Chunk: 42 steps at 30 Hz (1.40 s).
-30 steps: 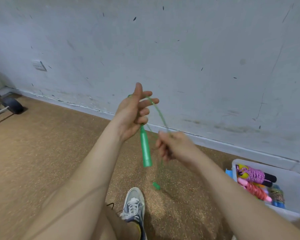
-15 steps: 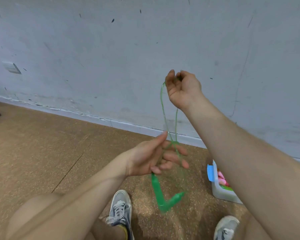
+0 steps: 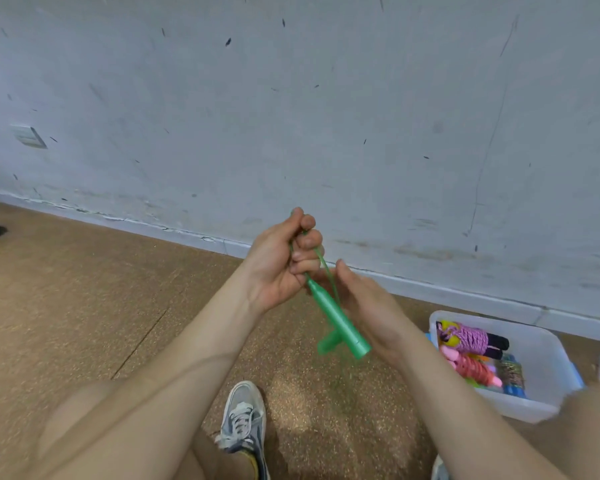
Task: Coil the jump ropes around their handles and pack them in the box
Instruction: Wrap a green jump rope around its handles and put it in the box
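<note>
Green jump rope (image 3: pixel 336 317) — gripped by left hand (image 3: pixel 274 271) | right hand (image 3: pixel 369 306) just beside

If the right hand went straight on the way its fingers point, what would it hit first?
Probably the left hand, which grips the thin green plastic jump rope above its handle; the right hand points up-left at it, though depth is unclear.

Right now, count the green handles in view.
2. One green handle hangs below the left hand, beside the right hand; the second handle pokes out behind its lower end, blurred.
</note>
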Each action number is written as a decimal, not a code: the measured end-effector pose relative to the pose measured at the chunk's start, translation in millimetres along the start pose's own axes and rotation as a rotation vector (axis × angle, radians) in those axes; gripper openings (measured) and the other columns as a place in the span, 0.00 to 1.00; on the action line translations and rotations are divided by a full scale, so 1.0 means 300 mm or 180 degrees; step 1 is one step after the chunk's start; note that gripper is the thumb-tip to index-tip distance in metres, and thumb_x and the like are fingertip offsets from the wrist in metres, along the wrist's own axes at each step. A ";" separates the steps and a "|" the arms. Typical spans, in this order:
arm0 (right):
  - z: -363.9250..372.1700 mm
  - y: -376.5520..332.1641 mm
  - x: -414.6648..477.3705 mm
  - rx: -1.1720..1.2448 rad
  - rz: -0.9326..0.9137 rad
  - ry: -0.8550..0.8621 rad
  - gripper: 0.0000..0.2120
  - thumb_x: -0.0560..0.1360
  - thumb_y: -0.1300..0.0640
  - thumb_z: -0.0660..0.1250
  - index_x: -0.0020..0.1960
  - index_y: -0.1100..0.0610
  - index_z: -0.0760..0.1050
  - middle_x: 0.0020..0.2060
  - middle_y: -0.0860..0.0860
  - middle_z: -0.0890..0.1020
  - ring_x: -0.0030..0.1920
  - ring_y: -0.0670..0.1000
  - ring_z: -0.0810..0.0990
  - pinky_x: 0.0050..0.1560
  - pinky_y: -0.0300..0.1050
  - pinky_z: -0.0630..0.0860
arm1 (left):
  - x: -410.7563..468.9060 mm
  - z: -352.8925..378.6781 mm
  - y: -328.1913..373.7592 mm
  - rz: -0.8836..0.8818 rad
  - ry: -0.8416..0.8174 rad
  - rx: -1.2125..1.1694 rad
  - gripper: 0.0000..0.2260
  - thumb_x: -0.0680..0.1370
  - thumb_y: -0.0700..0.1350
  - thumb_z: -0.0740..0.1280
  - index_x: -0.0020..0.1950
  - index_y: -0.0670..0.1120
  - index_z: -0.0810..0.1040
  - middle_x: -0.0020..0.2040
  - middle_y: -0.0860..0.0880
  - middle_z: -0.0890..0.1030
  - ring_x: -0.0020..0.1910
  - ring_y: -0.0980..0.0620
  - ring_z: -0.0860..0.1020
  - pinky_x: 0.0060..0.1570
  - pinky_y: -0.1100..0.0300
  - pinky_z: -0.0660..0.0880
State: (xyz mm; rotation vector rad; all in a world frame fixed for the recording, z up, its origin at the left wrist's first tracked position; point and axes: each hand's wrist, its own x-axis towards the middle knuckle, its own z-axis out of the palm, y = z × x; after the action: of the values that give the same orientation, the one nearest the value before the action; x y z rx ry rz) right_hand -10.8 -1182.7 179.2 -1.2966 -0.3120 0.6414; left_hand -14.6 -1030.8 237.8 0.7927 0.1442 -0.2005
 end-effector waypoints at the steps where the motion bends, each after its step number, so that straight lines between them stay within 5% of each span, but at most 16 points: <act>1: 0.006 0.018 -0.008 0.0172 0.0139 -0.0295 0.26 0.81 0.42 0.50 0.57 0.60 0.78 0.49 0.55 0.84 0.51 0.51 0.83 0.50 0.41 0.77 | 0.000 -0.001 0.006 0.0026 0.0006 -0.0046 0.15 0.83 0.52 0.54 0.38 0.48 0.68 0.26 0.53 0.66 0.21 0.60 0.59 0.19 0.69 0.53; 5: -0.007 0.076 -0.028 0.0541 0.0622 -0.1160 0.32 0.74 0.34 0.62 0.59 0.63 0.75 0.48 0.61 0.81 0.54 0.60 0.79 0.56 0.50 0.76 | -0.006 -0.017 0.044 0.0200 0.0154 -0.0223 0.17 0.83 0.52 0.53 0.37 0.48 0.68 0.26 0.53 0.65 0.21 0.60 0.59 0.19 0.68 0.51; 8: -0.046 0.101 -0.045 0.0711 0.0804 -0.1325 0.30 0.70 0.44 0.74 0.61 0.66 0.75 0.47 0.60 0.81 0.51 0.58 0.80 0.56 0.53 0.77 | -0.007 -0.036 0.076 0.0343 0.0246 -0.0264 0.17 0.83 0.52 0.53 0.37 0.48 0.69 0.26 0.53 0.64 0.21 0.59 0.59 0.18 0.68 0.52; 11: -0.066 0.097 -0.047 0.0996 0.0870 -0.1007 0.25 0.64 0.54 0.80 0.55 0.67 0.79 0.42 0.59 0.80 0.45 0.57 0.81 0.45 0.48 0.80 | -0.003 -0.056 0.090 0.0427 0.0420 -0.0253 0.15 0.83 0.52 0.54 0.40 0.47 0.70 0.29 0.51 0.70 0.19 0.60 0.59 0.17 0.68 0.53; 15: -0.034 0.049 -0.021 0.0987 0.0731 -0.0183 0.16 0.72 0.51 0.70 0.50 0.64 0.78 0.44 0.62 0.81 0.45 0.59 0.82 0.46 0.51 0.82 | -0.002 -0.056 0.058 0.0370 0.0638 -0.0027 0.14 0.83 0.51 0.56 0.46 0.43 0.74 0.37 0.45 0.77 0.20 0.59 0.60 0.16 0.69 0.54; 19: 0.055 -0.026 -0.027 0.0666 0.0781 -0.0344 0.12 0.81 0.50 0.57 0.51 0.60 0.70 0.52 0.67 0.81 0.53 0.66 0.81 0.56 0.66 0.75 | 0.008 -0.045 0.019 0.0332 0.0818 0.0019 0.13 0.82 0.50 0.58 0.44 0.43 0.72 0.35 0.44 0.76 0.19 0.58 0.61 0.16 0.68 0.54; 24: 0.129 -0.031 -0.052 0.0745 0.0823 -0.0470 0.11 0.80 0.52 0.60 0.56 0.58 0.69 0.37 0.60 0.78 0.36 0.62 0.82 0.43 0.62 0.81 | 0.019 -0.053 0.022 0.0607 0.1080 -0.0366 0.11 0.80 0.48 0.58 0.41 0.44 0.69 0.28 0.46 0.74 0.19 0.56 0.60 0.16 0.67 0.54; 29: 0.129 -0.033 -0.051 0.0632 0.0899 -0.0362 0.10 0.79 0.56 0.65 0.55 0.61 0.70 0.38 0.58 0.77 0.29 0.54 0.78 0.22 0.40 0.74 | 0.020 -0.051 0.026 0.0816 0.1261 -0.0476 0.11 0.80 0.46 0.57 0.38 0.46 0.68 0.26 0.47 0.71 0.20 0.56 0.60 0.17 0.66 0.54; 33: 0.124 -0.025 -0.047 0.0223 0.1067 -0.0627 0.07 0.79 0.59 0.63 0.55 0.61 0.71 0.36 0.56 0.79 0.35 0.53 0.79 0.30 0.41 0.76 | 0.019 -0.045 0.016 0.0818 0.1287 -0.0400 0.14 0.81 0.46 0.56 0.37 0.45 0.69 0.27 0.47 0.72 0.21 0.55 0.64 0.19 0.65 0.59; 35: 0.108 -0.035 -0.049 0.0114 0.1081 -0.0664 0.03 0.80 0.61 0.60 0.53 0.61 0.68 0.34 0.55 0.78 0.44 0.57 0.83 0.37 0.47 0.81 | 0.014 -0.056 0.027 0.0863 0.1425 -0.0020 0.13 0.82 0.46 0.56 0.40 0.43 0.70 0.27 0.45 0.76 0.24 0.51 0.70 0.24 0.63 0.66; 37: 0.078 -0.061 -0.047 -0.0060 0.1058 -0.0671 0.02 0.81 0.61 0.59 0.52 0.60 0.67 0.33 0.53 0.75 0.42 0.57 0.83 0.42 0.53 0.83 | 0.000 -0.082 0.056 0.0836 0.1776 0.0786 0.12 0.82 0.46 0.56 0.42 0.42 0.71 0.27 0.45 0.78 0.27 0.50 0.73 0.29 0.60 0.70; 42: 0.009 -0.154 -0.046 -0.1096 0.0905 -0.0612 0.09 0.80 0.54 0.62 0.43 0.56 0.69 0.26 0.48 0.67 0.22 0.46 0.63 0.25 0.39 0.67 | -0.027 -0.194 0.113 0.0251 0.2481 0.3693 0.20 0.79 0.47 0.54 0.34 0.41 0.78 0.28 0.46 0.80 0.27 0.47 0.74 0.29 0.61 0.68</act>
State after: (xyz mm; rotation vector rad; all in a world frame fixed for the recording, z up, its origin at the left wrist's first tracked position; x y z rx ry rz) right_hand -11.0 -1195.0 225.8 -1.6289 -0.4122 0.9886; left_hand -17.9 -964.9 222.4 2.0083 0.7731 0.1455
